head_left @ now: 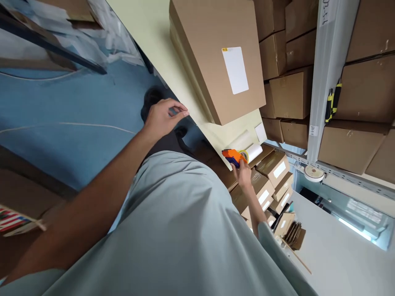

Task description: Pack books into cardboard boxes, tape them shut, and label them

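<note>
- The right hand (243, 174) reaches out from a pale sleeve, its fingers (237, 169) clamped round the handle of an orange tape dispenser (232, 156).
- The orange tape dispenser sits at the near corner of the pale table (154, 28), right at the table's edge. A yellowish roll is mounted on it.
- Just beside the dispenser lie two white rolls (251, 151), and a small white card (261, 132) lies a little further in on the table.
- The left hand (162, 118) hangs by the long edge of the table, well apart from the dispenser. Its fingers (180, 109) are loosely curled, with the thumb tip close to the forefinger and nothing visible between them.
- A large flat cardboard box (216, 53) rests on the table with a white label (235, 70) on its upper face. More flat cartons are stacked under it.
- Below the table corner, near the right hand, small labelled cartons (273, 168) stand in a stack.
- Behind the table, shelving holds rows of brown boxes (291, 94). A yellow-and-black tool (333, 100) hangs on the white upright (327, 61), and a tape roll (313, 172) sits on the shelf rail.
- The blue floor (61, 119) shows beside the left arm, with dark shoes (152, 100) just beyond the left hand.
</note>
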The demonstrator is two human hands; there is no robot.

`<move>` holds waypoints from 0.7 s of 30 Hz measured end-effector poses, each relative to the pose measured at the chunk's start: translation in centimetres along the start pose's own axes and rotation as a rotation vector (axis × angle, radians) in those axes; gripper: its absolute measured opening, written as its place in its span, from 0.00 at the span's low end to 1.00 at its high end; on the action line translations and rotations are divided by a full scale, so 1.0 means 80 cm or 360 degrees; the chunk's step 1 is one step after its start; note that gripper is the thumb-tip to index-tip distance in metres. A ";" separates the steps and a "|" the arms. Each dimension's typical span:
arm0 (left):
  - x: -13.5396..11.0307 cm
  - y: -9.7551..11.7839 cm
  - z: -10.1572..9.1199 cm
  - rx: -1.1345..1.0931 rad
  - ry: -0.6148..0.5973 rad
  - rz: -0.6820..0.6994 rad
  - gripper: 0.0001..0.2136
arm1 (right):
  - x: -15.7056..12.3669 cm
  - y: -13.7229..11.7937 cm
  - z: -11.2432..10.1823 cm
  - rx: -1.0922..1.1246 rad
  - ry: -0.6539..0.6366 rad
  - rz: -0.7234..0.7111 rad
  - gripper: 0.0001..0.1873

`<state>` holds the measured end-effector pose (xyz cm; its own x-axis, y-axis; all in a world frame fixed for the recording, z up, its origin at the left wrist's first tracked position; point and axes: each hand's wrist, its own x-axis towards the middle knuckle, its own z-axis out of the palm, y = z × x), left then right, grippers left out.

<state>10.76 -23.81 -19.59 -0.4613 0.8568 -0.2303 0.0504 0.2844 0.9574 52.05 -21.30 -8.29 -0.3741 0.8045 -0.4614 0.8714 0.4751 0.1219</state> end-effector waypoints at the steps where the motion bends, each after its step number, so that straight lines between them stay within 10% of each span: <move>1: 0.008 0.001 0.004 0.0006 -0.0012 0.0020 0.09 | 0.001 -0.006 0.010 -0.0009 0.0066 0.0021 0.20; 10: 0.050 0.000 0.040 0.0082 -0.0001 0.0031 0.21 | 0.005 -0.045 0.068 -0.0024 0.0157 0.0303 0.21; 21: 0.068 0.017 0.075 0.0103 0.0098 -0.0023 0.08 | 0.015 -0.072 0.089 0.0130 0.0168 0.0537 0.21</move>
<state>13.63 -16.15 -20.56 -0.5158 0.8250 -0.2310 0.0994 0.3254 0.9403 48.82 -25.63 -15.76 -0.0881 0.9455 -0.3134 0.9722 0.1501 0.1795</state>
